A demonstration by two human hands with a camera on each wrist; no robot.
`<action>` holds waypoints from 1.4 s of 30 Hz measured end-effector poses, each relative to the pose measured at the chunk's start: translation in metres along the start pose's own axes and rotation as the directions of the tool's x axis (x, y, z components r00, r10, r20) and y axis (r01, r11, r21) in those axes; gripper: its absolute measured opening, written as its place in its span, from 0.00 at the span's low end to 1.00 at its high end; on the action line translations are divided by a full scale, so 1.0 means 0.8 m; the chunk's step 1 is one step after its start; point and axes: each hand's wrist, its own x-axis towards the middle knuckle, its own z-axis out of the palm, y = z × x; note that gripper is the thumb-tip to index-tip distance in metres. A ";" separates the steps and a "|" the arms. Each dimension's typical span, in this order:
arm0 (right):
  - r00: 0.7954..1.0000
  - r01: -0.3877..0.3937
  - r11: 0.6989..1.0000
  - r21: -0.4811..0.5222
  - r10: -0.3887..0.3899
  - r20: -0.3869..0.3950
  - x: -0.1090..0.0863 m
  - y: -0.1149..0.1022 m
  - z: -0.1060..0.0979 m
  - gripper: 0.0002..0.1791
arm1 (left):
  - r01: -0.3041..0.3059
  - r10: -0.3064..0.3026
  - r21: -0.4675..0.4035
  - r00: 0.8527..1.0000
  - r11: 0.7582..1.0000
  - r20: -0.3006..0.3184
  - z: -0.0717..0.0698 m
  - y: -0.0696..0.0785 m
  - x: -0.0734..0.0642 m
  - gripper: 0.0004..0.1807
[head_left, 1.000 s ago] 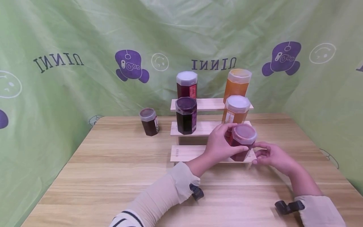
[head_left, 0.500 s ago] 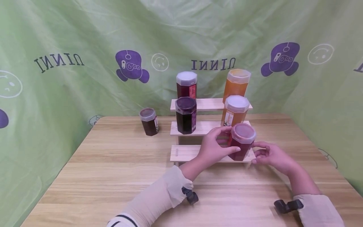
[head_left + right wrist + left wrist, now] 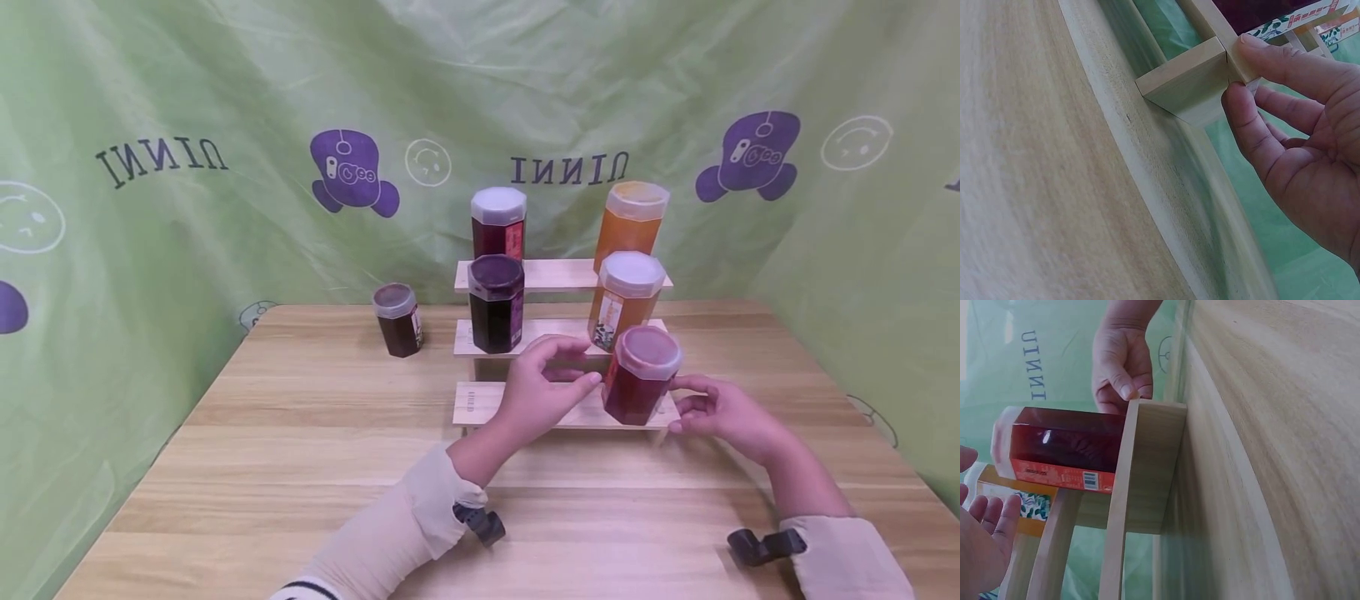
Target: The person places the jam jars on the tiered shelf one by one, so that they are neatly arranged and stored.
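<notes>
A jar of dark red contents with a translucent lid (image 3: 637, 387) stands upright at the right end of the lowest step of a three-step wooden display rack (image 3: 480, 406). Just left of that jar, my left hand (image 3: 536, 390) is held with fingers and thumb spread, nothing between them. The left wrist view shows a gap between these fingers (image 3: 1007, 519) and the red jar (image 3: 1069, 440). My right hand (image 3: 731, 419) is at the rack's right end. In the right wrist view its thumb and fingers pinch the end of the step board (image 3: 1235, 59).
On the middle step stand a dark purple jar (image 3: 497, 312) at left and an orange jar (image 3: 626, 300) at right. A red jar (image 3: 498, 225) and another orange jar (image 3: 632, 221) occupy the top step. One dark jar (image 3: 399, 325) sits on the table (image 3: 300, 467) left of the rack.
My left hand has let go of the red jar and drawn back to the left. The jar stays on the lowest step. My right hand has kept its place at the rack's end.
</notes>
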 end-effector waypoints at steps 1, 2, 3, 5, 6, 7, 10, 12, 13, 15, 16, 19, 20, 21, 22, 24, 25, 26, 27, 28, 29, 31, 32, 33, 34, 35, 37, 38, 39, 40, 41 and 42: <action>1.000 -0.001 1.000 0.003 0.001 0.001 0.000 0.000 0.000 0.39 | -0.010 0.010 0.003 1.000 1.000 0.004 -0.002 0.002 -0.001 0.19; 1.000 -0.004 1.000 0.004 0.004 0.004 0.000 0.000 0.000 0.39 | -0.022 0.022 0.003 1.000 1.000 0.007 -0.005 0.003 -0.002 0.19; 1.000 -0.006 1.000 0.003 0.006 0.005 0.000 -0.001 0.000 0.40 | -0.033 0.033 0.003 0.999 0.999 0.009 -0.007 0.003 -0.004 0.19; 1.000 -0.009 1.000 0.000 0.009 0.008 0.000 -0.001 0.000 0.40 | -0.052 0.052 0.001 0.999 0.999 0.008 -0.013 0.002 -0.006 0.20; 1.000 -0.011 1.000 -0.002 0.011 0.011 0.000 -0.001 0.000 0.40 | -0.061 0.061 -0.004 0.998 0.998 0.006 -0.015 -0.001 -0.006 0.20; 1.000 -0.011 1.000 -0.003 0.011 0.012 0.000 -0.002 0.000 0.40 | -0.072 0.072 -0.010 0.997 0.997 0.003 -0.018 -0.003 -0.007 0.20; 1.000 -0.013 1.000 -0.007 0.013 0.013 -0.001 -0.002 0.000 0.40 | -0.124 0.123 -0.025 0.992 0.992 -0.006 -0.026 -0.005 -0.009 0.20; 1.000 -0.011 1.000 -0.010 0.011 0.010 -0.001 -0.003 0.000 0.40 | -0.160 0.159 -0.041 0.987 0.986 -0.014 -0.032 -0.005 -0.009 0.20; 1.000 -0.008 1.000 -0.009 0.008 0.007 -0.001 -0.002 0.001 0.40 | -0.176 0.176 -0.047 0.984 0.983 -0.016 -0.035 -0.005 -0.009 0.19; 1.000 0.000 1.000 -0.006 0.000 0.005 -0.002 -0.001 0.001 0.39 | -0.204 0.203 -0.050 0.979 0.978 -0.024 -0.041 -0.004 -0.010 0.19; 1.000 0.004 1.000 -0.005 -0.004 0.003 -0.002 -0.001 0.001 0.39 | -0.216 0.214 -0.052 0.976 0.975 -0.028 -0.044 -0.003 -0.010 0.18; 1.000 0.017 1.000 0.006 -0.017 0.004 -0.002 0.002 0.001 0.38 | -0.238 0.237 -0.046 0.971 0.970 -0.039 -0.055 0.000 -0.011 0.18; 1.000 0.020 1.000 0.008 -0.020 0.005 -0.001 0.003 0.001 0.38 | -0.243 0.242 -0.044 0.969 0.969 -0.041 -0.058 0.001 -0.012 0.18; 1.000 0.022 1.000 0.009 -0.022 0.004 -0.001 0.004 0.001 0.38 | -0.244 0.243 -0.043 0.969 0.969 -0.044 -0.062 0.002 -0.012 0.18; 1.000 0.024 1.000 0.009 -0.024 0.004 -0.001 0.004 0.001 0.37 | -0.241 0.239 -0.042 0.970 0.970 -0.046 -0.065 0.003 -0.013 0.18; 1.000 0.027 1.000 0.003 -0.027 0.004 0.000 0.005 0.000 0.37 | -0.228 0.226 -0.036 0.973 0.973 -0.054 -0.072 0.005 -0.015 0.19; 1.000 0.026 1.000 0.002 -0.026 0.004 0.000 0.005 0.000 0.37 | -0.219 0.217 -0.033 0.974 0.975 -0.058 -0.075 0.005 -0.016 0.19; 1.000 0.025 1.000 -0.003 -0.025 0.005 0.000 0.004 0.000 0.37 | -0.211 0.209 -0.032 0.976 0.977 -0.060 -0.079 0.005 -0.018 0.19; 1.000 0.023 1.000 -0.007 -0.023 0.007 0.000 0.004 0.000 0.37 | -0.201 0.199 -0.032 0.978 0.979 -0.062 -0.082 0.004 -0.019 0.19; 1.000 0.021 1.000 -0.011 -0.021 0.009 0.000 0.003 0.000 0.37 | -0.194 0.192 -0.031 0.979 0.981 -0.062 -0.085 0.004 -0.020 0.20; 1.000 0.019 1.000 -0.014 -0.019 0.011 0.000 0.002 0.000 0.38 | -0.188 0.186 -0.030 0.981 0.982 -0.062 -0.087 0.004 -0.021 0.20; 1.000 0.012 1.000 -0.016 -0.012 0.014 0.000 0.001 0.000 0.38 | -0.172 0.170 -0.028 0.983 0.985 -0.062 -0.092 0.005 -0.023 0.21; 1.000 0.010 1.000 -0.017 -0.010 0.015 0.000 0.001 0.000 0.39 | -0.167 0.165 -0.027 0.984 0.986 -0.062 -0.095 0.005 -0.024 0.21; 1.000 0.009 1.000 -0.019 -0.009 0.015 0.000 0.001 0.000 0.39 | -0.162 0.160 -0.023 0.985 0.987 -0.066 -0.098 0.006 -0.026 0.21; 1.000 0.009 1.000 -0.022 -0.009 0.015 0.000 0.001 0.000 0.39 | -0.157 0.155 -0.018 0.985 0.987 -0.071 -0.101 0.006 -0.027 0.21; 1.000 0.009 1.000 -0.021 -0.009 0.015 0.000 0.002 0.000 0.39 | -0.152 0.151 -0.013 0.986 0.988 -0.076 -0.104 0.006 -0.028 0.22; 1.000 0.013 1.000 -0.022 -0.012 0.012 0.001 0.002 0.000 0.38 | -0.150 0.149 0.000 0.985 0.989 -0.088 -0.109 0.006 -0.029 0.22; 1.000 0.015 1.000 -0.021 -0.015 0.010 0.001 0.003 0.000 0.38 | -0.152 0.152 0.005 0.984 0.988 -0.095 -0.112 0.006 -0.030 0.22; 1.000 0.018 1.000 -0.020 -0.017 0.008 0.001 0.003 0.000 0.38 | -0.152 0.152 0.010 0.983 0.988 -0.101 -0.115 0.006 -0.030 0.22; 1.000 0.020 1.000 -0.018 -0.020 0.006 0.000 0.003 0.000 0.37 | -0.152 0.153 0.014 0.983 0.988 -0.106 -0.118 0.005 -0.031 0.22; 1.000 0.023 1.000 -0.015 -0.023 0.004 0.000 0.003 0.000 0.37 | -0.154 0.155 0.017 0.982 0.988 -0.110 -0.120 0.005 -0.031 0.22; 1.000 0.025 1.000 -0.012 -0.025 0.002 0.000 0.003 0.001 0.37 | -0.155 0.156 0.018 0.981 0.988 -0.114 -0.122 0.005 -0.031 0.22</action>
